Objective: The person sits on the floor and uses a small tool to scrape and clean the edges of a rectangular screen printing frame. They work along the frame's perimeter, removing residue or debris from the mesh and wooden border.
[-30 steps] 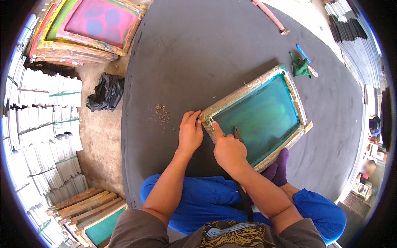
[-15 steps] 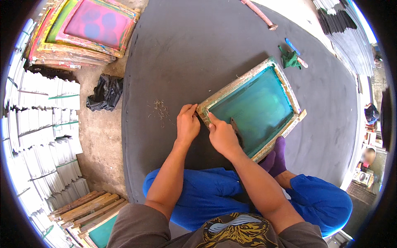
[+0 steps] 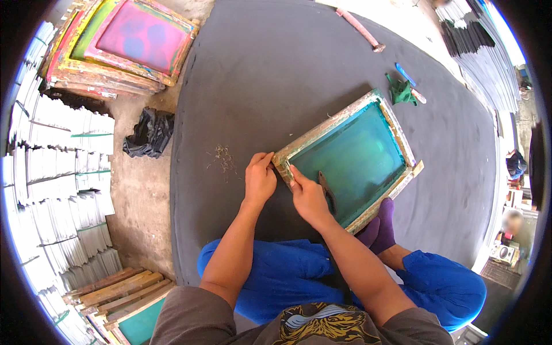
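Note:
A screen-printing frame [image 3: 330,123], with worn, paint-stained wooden bars around teal mesh, lies tilted in front of me. My left hand [image 3: 260,181] has its fingers closed at the outer side of the frame's left corner. Along the inner side of that corner, my right hand [image 3: 310,198] grips the bar, its finger and thumb on the wood; its other fingers are partly hidden. A dark metal tool resembling pliers [image 3: 325,187] rests on the mesh beside my right hand. The frame's lower right side sits near my purple-socked feet [image 3: 384,224].
Small wiry scraps [image 3: 223,158] lie on the dark mat [image 3: 247,75] to the left. Farther right are a hammer [image 3: 362,31], a green cloth [image 3: 401,91] and a blue-handled tool [image 3: 405,73]. Stacked frames [image 3: 123,72], a black plastic bag [image 3: 150,132] and bundled white sheets [image 3: 69,172] stand left.
The view has shifted slightly, so surroundings sit a little lower. Both hands stay at the frame's left corner, with only small finger movement.

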{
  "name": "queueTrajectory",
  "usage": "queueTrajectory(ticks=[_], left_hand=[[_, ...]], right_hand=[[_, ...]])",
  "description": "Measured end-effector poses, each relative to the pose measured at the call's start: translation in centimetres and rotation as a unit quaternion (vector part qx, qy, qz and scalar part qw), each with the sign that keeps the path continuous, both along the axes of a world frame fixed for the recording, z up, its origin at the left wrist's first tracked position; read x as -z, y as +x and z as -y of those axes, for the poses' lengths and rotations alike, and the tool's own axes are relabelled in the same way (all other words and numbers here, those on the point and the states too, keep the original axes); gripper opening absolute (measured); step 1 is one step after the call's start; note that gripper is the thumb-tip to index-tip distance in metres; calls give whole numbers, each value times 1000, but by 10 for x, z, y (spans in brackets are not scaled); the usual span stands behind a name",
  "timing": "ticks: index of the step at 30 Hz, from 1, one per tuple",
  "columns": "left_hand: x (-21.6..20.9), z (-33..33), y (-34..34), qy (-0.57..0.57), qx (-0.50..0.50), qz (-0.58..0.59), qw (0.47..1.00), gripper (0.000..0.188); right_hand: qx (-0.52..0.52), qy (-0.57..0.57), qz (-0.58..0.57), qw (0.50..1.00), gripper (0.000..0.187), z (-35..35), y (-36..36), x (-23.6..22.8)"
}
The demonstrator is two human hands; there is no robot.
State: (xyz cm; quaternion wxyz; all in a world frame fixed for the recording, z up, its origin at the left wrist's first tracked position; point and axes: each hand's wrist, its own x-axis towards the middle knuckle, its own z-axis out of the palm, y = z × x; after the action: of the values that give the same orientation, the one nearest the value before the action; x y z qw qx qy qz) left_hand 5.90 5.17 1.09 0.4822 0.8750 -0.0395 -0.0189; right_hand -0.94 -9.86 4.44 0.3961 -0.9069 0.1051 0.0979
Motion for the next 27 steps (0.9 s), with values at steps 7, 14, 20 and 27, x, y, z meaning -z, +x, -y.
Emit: queueTrajectory(ticks=[7, 14, 20, 27], left_hand=[[-3, -6, -2, -2, -4, -50, 999, 35], [-2, -10, -2, 8, 4, -59, 998, 39], [-2, -9, 1, 6, 4, -67, 998, 37], [-3, -7, 2, -3, -5, -79, 997, 35]], right_hand=[[-99, -232, -42, 967, 45, 2, -8, -18], [188, 429, -239, 851, 50, 18, -1, -7], [-86, -127, 45, 987, 54, 24, -14, 14], [-111, -211, 58, 969, 56, 25, -15, 16]])
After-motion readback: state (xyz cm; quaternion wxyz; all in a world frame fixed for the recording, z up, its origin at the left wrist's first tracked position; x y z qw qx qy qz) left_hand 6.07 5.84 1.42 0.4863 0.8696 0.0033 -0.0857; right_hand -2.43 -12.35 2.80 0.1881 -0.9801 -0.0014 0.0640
